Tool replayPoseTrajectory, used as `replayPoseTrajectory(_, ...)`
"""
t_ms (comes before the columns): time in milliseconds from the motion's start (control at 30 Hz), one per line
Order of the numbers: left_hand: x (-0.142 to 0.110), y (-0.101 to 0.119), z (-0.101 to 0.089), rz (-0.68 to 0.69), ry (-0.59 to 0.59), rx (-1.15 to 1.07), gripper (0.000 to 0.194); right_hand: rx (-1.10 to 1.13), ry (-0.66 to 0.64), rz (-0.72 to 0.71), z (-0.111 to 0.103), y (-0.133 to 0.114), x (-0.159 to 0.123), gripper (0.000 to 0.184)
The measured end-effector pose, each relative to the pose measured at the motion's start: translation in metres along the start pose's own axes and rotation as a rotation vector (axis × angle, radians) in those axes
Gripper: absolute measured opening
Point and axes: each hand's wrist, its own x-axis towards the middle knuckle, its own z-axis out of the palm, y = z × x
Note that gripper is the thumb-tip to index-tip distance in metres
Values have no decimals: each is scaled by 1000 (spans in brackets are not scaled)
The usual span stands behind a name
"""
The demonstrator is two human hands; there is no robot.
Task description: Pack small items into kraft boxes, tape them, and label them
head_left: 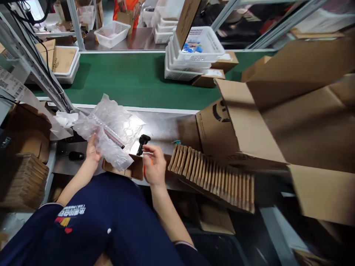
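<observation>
My left hand [93,149] is closed on a sheet of bubble wrap [111,149]; a slim reddish-brown item [113,138] shows through its folds. My right hand [154,166] is curled closed around something orange, mostly hidden by the fingers, so its kind cannot be made out. Below the wrap, close to my body, an open small cardboard box [135,168] lies between my hands. Just beyond my right hand stands a black handheld scanner [143,141].
A row of folded cardboard boxes [210,173] stands at right, beside a large open carton [213,127]. Across the metal bench runs a green conveyor belt [122,87] bearing stacked white baskets [183,74]. More flattened cardboard [24,181] lies at left. Another person [129,11] stands beyond.
</observation>
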Motion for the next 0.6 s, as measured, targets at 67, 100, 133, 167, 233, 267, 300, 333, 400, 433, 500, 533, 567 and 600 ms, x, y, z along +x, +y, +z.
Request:
replayPoseTrajectory(67, -2, 0, 3, 31, -7, -31, 29, 169, -100, 123, 16, 13, -27, 102)
replayPoseTrajectory(100, -4, -2, 4, 49, -7, -42, 27, 237, -144, 163, 28, 17, -35, 127)
replayPoseTrajectory(133, -5, -6, 6, 63, -4, -49, 26, 288, -168, 186, 41, 18, -38, 143)
replayPoseTrajectory(167, -7, -12, 7, 80, 4, -49, 26, 328, -158, 192, 54, 17, -37, 151)
replayPoseTrajectory(233, -12, -24, 8, 114, 20, -33, 28, 383, -52, 189, 72, 12, -23, 148)
replayPoseTrajectory(267, -15, -30, 6, 128, 27, -22, 31, 404, 13, 198, 77, 9, -13, 141)
replayPoseTrajectory(300, -18, -34, 2, 132, 19, -10, 35, 416, 58, 220, 77, 7, -3, 132)
replayPoseTrajectory(333, -21, -36, -3, 126, -3, 5, 40, 414, 77, 252, 75, 7, 5, 122)
replayPoseTrajectory(400, -24, -30, -19, 93, -84, 55, 58, 366, 60, 313, 61, 9, 12, 97)
replayPoseTrajectory(433, -25, -22, -28, 87, -138, 96, 70, 335, 40, 334, 51, 12, 12, 84)
replayPoseTrajectory(500, -23, 3, -47, 153, -271, 206, 95, 273, -3, 351, 27, 19, 6, 65)
replayPoseTrajectory(533, -21, 18, -55, 217, -353, 283, 109, 243, -28, 351, 15, 23, 2, 58)
replayPoseTrajectory(567, -18, 33, -62, 278, -449, 385, 122, 213, -65, 347, 4, 27, -1, 53)
replayPoseTrajectory(600, -14, 46, -66, 324, -544, 517, 134, 182, -111, 337, -6, 31, -2, 49)
